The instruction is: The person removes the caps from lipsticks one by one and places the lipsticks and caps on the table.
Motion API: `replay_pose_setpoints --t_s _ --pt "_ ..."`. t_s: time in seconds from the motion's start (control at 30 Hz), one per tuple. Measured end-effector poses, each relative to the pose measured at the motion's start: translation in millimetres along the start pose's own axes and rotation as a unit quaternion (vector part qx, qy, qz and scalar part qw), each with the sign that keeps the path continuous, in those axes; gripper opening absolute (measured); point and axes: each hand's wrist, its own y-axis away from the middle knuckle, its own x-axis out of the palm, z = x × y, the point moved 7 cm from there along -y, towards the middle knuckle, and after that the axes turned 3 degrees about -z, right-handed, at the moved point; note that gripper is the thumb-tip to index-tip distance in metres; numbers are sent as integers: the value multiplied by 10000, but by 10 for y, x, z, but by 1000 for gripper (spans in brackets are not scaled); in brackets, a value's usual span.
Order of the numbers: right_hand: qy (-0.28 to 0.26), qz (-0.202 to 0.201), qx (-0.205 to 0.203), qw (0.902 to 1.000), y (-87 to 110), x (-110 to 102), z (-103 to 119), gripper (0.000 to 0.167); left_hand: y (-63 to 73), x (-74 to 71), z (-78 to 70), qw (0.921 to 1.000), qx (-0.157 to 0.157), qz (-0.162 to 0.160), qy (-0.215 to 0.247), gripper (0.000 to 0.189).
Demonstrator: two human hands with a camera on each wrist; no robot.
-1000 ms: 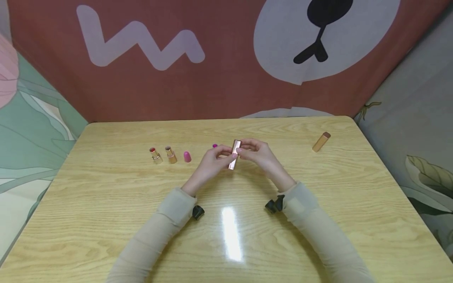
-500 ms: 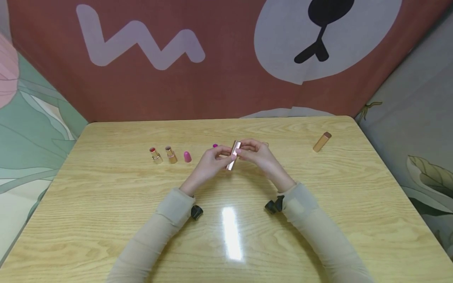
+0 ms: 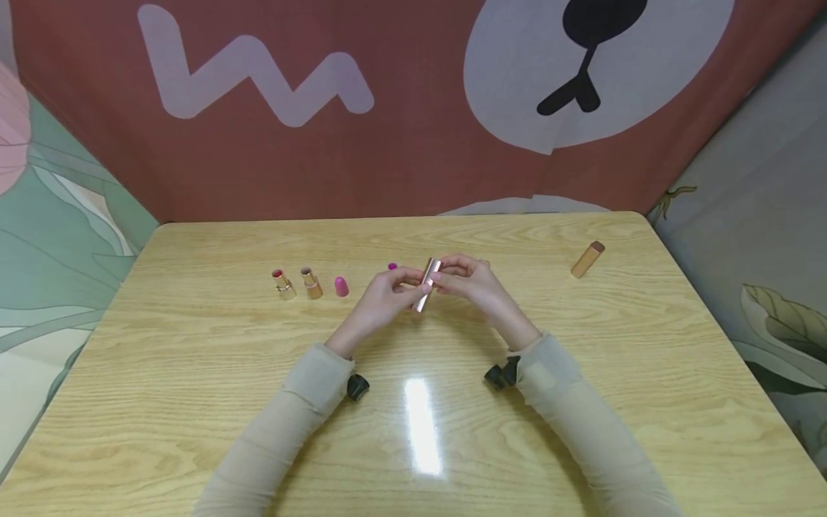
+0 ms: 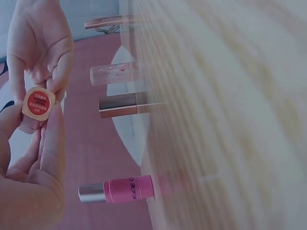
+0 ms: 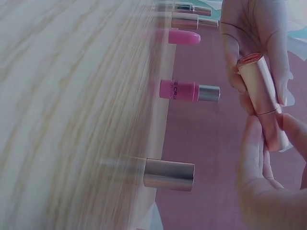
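A rose-gold lipstick tube (image 3: 428,285) is held between both hands above the table, its closed case tilted. My left hand (image 3: 385,296) grips the base end, whose red label (image 4: 38,104) faces the left wrist camera. My right hand (image 3: 474,281) pinches the other end between thumb and fingers. A seam crosses the lipstick tube (image 5: 261,93) between the hands in the right wrist view. Just behind the left hand stands a pink tube (image 5: 180,91) with a silver end, mostly hidden in the head view.
Left on the wooden table (image 3: 194,359) stand an uncapped red lipstick (image 3: 283,285), an uncapped brownish lipstick (image 3: 312,283) and a pink bullet-shaped piece (image 3: 341,286). Behind the right hand are a rose-gold piece (image 4: 117,105) and a clear pinkish tube (image 4: 114,74). A gold tube (image 3: 587,260) stands far right.
The lipstick tube has tilted slightly, its near end swinging a little left, and its shiny face has turned. Both hands keep their hold and barely move.
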Motion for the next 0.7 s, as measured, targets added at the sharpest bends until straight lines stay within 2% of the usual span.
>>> replay_pose_setpoints --t_s 0.27,0.7 --pt "-5 31 11 10000 3 -33 8 39 5 23 -8 9998 38 175 11 37" --pt "-117 14 1 9999 -9 -34 16 41 3 28 3 9994 -115 296 109 39"
